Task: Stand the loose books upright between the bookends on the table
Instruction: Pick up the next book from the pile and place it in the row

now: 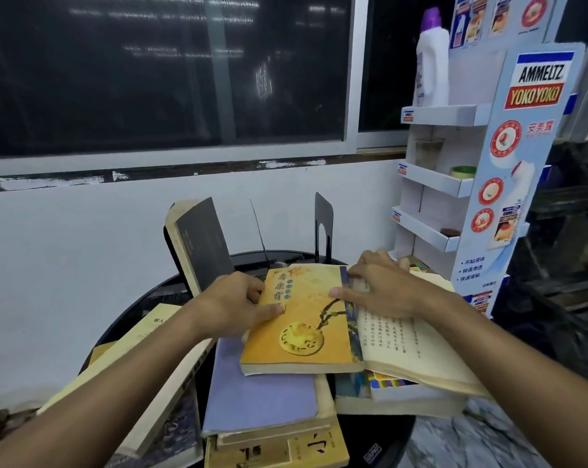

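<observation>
- Your left hand (241, 305) grips the left edge of the orange book (302, 329): the thumb lies on the cover and the fingers curl at the edge.
- Your right hand (387, 288) holds the same book at its spine side, with the thumb on the cover and the fingers curled over the far corner.
- The orange book lies flat on a lavender book (262, 393). An open book (410, 342) lies just at its right.
- Behind it, on the round black table (140, 298), a black bookend (323, 224) stands upright. A thin bookend (259, 231) shows edge-on at its left.
- A dark book (203, 244) stands tilted, left of the thin bookend and apart from it.
- A cream book (130, 352) lies flat at the left, beside your forearm.
- A cardboard display stand (522, 157) carries a white bottle (432, 62) at the right.
</observation>
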The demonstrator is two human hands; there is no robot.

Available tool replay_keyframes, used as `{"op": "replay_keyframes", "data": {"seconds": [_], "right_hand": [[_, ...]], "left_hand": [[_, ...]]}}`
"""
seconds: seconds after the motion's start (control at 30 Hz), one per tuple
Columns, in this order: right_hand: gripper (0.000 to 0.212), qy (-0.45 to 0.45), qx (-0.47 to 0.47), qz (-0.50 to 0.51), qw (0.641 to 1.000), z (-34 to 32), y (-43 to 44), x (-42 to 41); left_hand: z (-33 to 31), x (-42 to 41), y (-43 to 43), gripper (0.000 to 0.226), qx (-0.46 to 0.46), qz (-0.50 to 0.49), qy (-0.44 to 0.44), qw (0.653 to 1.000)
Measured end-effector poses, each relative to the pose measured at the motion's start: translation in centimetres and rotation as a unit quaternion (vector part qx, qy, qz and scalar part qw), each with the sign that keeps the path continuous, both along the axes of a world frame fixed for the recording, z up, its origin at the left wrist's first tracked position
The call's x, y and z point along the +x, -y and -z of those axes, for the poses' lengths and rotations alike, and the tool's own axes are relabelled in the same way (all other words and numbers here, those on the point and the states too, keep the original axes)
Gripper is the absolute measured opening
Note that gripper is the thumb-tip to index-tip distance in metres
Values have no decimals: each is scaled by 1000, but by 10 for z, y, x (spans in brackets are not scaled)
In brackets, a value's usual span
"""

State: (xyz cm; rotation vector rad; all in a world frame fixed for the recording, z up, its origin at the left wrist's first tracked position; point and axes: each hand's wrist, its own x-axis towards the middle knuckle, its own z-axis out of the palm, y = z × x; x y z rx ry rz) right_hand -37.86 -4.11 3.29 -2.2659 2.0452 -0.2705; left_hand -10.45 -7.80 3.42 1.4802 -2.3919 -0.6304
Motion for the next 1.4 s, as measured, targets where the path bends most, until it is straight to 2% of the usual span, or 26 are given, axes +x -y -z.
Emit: {"op": "replay_keyframes", "data": {"seconds": [0.1, 0.27, 0.37, 0.5, 0.73, 1.1, 1.23, 1.4], "right_hand": [[68, 4, 6, 8, 1000, -2, 3, -2], [70, 4, 7, 12, 1000, -2, 6, -3], [68, 9, 0, 12, 1000, 0, 7, -3], [70, 14, -9, 7, 1000, 3, 10, -3], [63, 30, -19, 14, 999, 4, 10, -2], [61, 36, -33, 8, 999, -6, 5, 5], [68, 92, -52, 22, 994, -21, 2, 6], [58, 190, -133, 8, 973, -41, -8, 13]], "left_hand": [[2, 2, 11, 46, 1, 2, -6, 1000], [11, 4, 35, 78, 43, -20, -4, 999], [10, 3, 38, 62, 80, -8, -17, 997], [14, 3, 43, 36, 107, 10, -90, 990], [22, 9, 44, 40, 94, 36, -227, 969], [21, 10, 33, 41, 99, 18, -419, 903], [10, 11, 30, 42, 80, 28, -445, 892], [-9, 14, 28, 44, 29, 41, -439, 897]]}}
